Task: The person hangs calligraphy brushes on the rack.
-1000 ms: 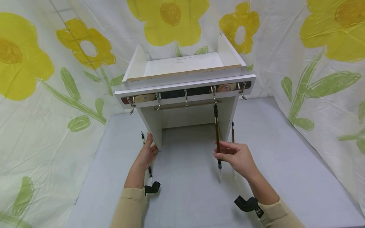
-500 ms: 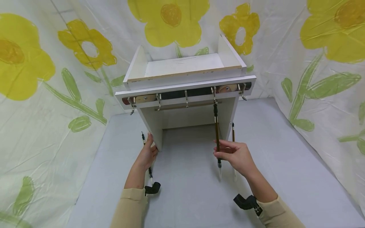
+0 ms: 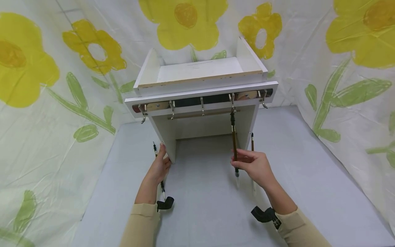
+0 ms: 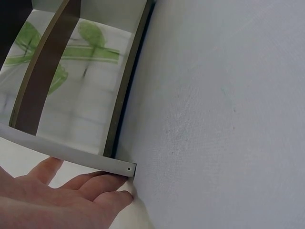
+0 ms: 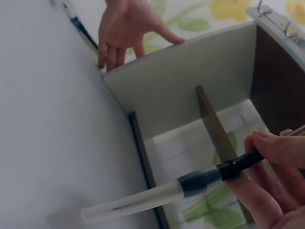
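Three brushes show in the head view: one, the held brush (image 3: 233,137), stands nearly upright in front of the white shelf (image 3: 197,79), its top at the fourth hook (image 3: 232,98) from the left; whether its loop is on the hook, I cannot tell. The right hand (image 3: 254,168) pinches it low on the handle between thumb and fingers. Only the right wrist view shows clearly the clear cap (image 5: 131,202) over its tip. That view also shows the left hand (image 5: 128,28) with fingers extended, against the outer face of the side panel (image 5: 181,81). The left wrist view adds the brown crossbar (image 4: 45,71) inside the shelf. On the table (image 3: 200,219), the left hand covers the middle of the left-side brush (image 3: 155,149), and the right hand partly hides the right-side brush (image 3: 252,142).
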The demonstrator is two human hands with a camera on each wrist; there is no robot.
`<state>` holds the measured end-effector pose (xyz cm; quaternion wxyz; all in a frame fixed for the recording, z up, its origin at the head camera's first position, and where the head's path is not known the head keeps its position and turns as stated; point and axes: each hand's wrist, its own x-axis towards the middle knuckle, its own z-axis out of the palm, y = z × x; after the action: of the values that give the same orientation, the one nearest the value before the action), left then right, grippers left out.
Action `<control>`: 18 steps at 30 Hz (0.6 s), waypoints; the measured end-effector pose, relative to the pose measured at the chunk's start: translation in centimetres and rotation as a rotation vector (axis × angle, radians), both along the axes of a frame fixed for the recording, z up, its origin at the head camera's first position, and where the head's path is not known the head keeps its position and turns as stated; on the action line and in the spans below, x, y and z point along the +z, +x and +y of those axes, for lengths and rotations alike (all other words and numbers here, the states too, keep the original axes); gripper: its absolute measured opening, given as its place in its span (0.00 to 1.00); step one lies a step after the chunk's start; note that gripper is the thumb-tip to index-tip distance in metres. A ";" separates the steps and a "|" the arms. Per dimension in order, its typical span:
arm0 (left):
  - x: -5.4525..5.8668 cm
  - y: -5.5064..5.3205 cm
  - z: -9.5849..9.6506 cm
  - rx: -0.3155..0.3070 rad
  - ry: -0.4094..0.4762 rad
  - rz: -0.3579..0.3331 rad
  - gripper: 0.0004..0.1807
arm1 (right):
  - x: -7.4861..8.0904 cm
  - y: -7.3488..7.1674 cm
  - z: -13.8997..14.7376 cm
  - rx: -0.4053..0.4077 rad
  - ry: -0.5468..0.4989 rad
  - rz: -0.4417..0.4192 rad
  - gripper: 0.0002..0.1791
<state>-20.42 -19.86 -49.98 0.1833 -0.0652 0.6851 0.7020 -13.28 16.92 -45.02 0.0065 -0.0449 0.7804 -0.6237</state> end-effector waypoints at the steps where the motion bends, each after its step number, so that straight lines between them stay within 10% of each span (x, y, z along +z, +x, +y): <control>1: 0.0 0.0 0.0 -0.003 -0.001 0.001 0.54 | -0.1 -0.1 0.0 -0.001 -0.003 0.001 0.26; 18: 0.1 0.0 0.1 -0.014 0.016 0.001 0.52 | -1.5 -1.6 -0.3 -0.012 -0.024 0.071 0.24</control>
<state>-20.46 -19.81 -49.85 0.1883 -0.0586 0.6801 0.7061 -14.90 16.59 -46.50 -0.0253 -0.0625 0.7729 -0.6309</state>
